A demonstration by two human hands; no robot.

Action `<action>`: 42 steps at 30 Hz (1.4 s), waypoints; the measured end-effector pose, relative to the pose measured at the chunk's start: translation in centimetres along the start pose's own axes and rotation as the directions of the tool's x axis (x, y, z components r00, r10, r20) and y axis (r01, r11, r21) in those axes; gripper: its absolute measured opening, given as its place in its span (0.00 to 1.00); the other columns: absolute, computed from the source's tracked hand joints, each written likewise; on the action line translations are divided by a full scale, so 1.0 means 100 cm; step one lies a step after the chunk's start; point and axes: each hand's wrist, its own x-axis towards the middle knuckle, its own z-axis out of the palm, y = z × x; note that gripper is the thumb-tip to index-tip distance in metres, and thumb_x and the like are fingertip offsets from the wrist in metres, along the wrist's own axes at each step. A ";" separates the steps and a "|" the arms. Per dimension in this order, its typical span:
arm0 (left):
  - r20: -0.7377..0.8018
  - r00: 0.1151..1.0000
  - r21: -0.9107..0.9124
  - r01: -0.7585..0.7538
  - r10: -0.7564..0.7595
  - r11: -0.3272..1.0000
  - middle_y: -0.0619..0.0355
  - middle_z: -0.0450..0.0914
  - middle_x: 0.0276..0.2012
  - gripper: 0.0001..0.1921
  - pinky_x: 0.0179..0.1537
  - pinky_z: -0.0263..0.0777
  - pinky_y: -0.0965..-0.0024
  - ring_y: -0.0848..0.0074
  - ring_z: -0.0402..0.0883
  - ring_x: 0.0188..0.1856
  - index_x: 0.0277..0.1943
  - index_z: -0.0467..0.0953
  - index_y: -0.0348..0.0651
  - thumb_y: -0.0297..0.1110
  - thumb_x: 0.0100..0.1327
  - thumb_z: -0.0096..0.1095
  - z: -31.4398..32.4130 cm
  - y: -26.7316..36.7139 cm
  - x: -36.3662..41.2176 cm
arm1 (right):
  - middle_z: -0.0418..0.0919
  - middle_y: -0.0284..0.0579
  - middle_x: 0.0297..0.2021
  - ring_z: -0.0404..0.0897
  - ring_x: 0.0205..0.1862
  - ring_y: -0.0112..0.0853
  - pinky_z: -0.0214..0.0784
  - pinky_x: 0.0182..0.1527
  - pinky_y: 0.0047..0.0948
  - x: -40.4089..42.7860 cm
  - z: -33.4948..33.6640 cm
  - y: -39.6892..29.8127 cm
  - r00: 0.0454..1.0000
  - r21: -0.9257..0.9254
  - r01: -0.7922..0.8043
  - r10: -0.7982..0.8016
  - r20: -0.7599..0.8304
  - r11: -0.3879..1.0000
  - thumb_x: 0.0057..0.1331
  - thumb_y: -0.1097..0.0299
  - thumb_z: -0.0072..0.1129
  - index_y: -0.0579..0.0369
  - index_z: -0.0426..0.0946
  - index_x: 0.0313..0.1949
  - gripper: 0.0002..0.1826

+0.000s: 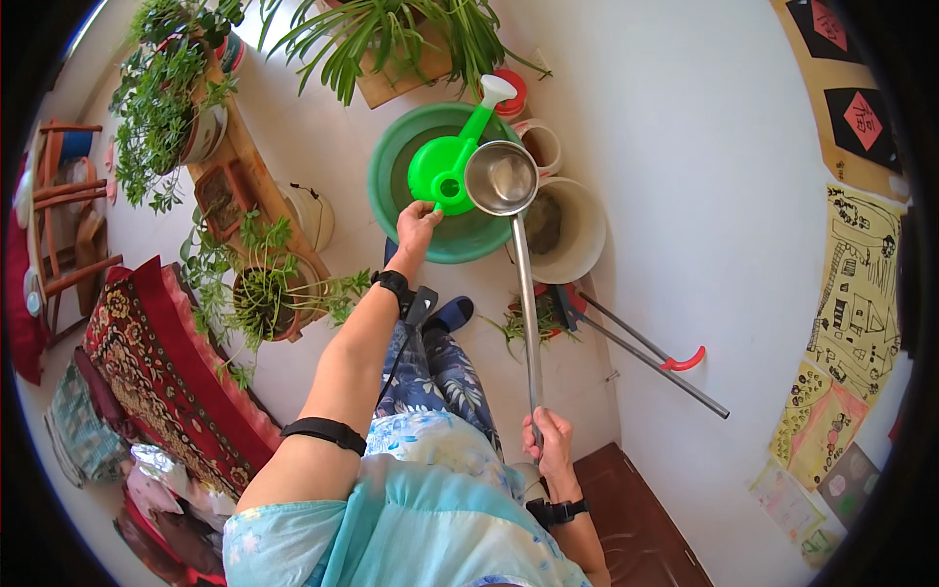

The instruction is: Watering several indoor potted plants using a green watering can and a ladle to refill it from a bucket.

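Note:
A bright green watering can [429, 167] with a white sprinkler head [498, 89] sits in or over a round green plastic basin [386, 220]. My left hand [418, 227] grips the can near its round opening, thumb on the green plastic. In my right hand [549, 439] is the lower end of the long metal handle of a stainless steel ladle [502, 178]. The ladle's bowl hangs beside the can, above the basin's right side, and hides part of both. Something pale and shiny, perhaps water, shows in the bowl.
Right of the basin stand a large pale bucket [587, 238], a smaller container [544, 143] and a red-lidded one [511, 92]. A broom and dustpan handle [653, 359] lean by the wall. Potted plants line a wooden bench [246, 172] at left; a spider plant [396, 37] stands ahead.

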 end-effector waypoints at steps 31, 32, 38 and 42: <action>0.000 1.000 -0.052 0.029 -0.029 0.998 0.56 0.82 0.35 0.10 0.42 0.70 0.73 0.77 0.77 0.36 0.42 0.78 0.30 0.25 0.58 0.64 0.003 0.018 -0.012 | 0.68 0.33 0.13 0.60 0.12 0.17 0.50 0.15 0.18 0.007 0.003 -0.009 0.978 -0.210 0.111 -0.144 -0.148 0.971 0.70 0.61 0.54 0.58 0.72 0.25 0.17; 0.004 1.000 -0.055 0.030 -0.029 0.998 0.56 0.82 0.35 0.10 0.42 0.70 0.73 0.76 0.77 0.37 0.42 0.78 0.30 0.25 0.58 0.64 0.002 0.019 -0.012 | 0.67 0.32 0.13 0.60 0.12 0.17 0.50 0.15 0.18 0.007 0.003 -0.009 0.976 -0.216 0.108 -0.144 -0.160 0.970 0.69 0.59 0.56 0.56 0.72 0.25 0.17; 0.005 0.999 -0.043 0.037 -0.037 0.998 0.56 0.82 0.35 0.10 0.43 0.70 0.72 0.76 0.77 0.37 0.42 0.78 0.30 0.25 0.59 0.64 0.002 0.019 -0.012 | 0.68 0.33 0.13 0.60 0.12 0.17 0.49 0.15 0.17 0.010 0.002 -0.006 0.962 -0.283 0.146 -0.203 -0.181 0.948 0.70 0.61 0.55 0.57 0.72 0.25 0.16; 0.006 0.999 -0.061 0.043 -0.043 0.997 0.56 0.82 0.36 0.10 0.43 0.69 0.72 0.76 0.77 0.38 0.43 0.78 0.30 0.26 0.59 0.64 0.003 0.021 -0.013 | 0.68 0.32 0.13 0.60 0.12 0.17 0.49 0.15 0.18 0.011 0.003 -0.007 0.956 -0.320 0.166 -0.231 -0.179 0.933 0.69 0.61 0.55 0.56 0.71 0.25 0.16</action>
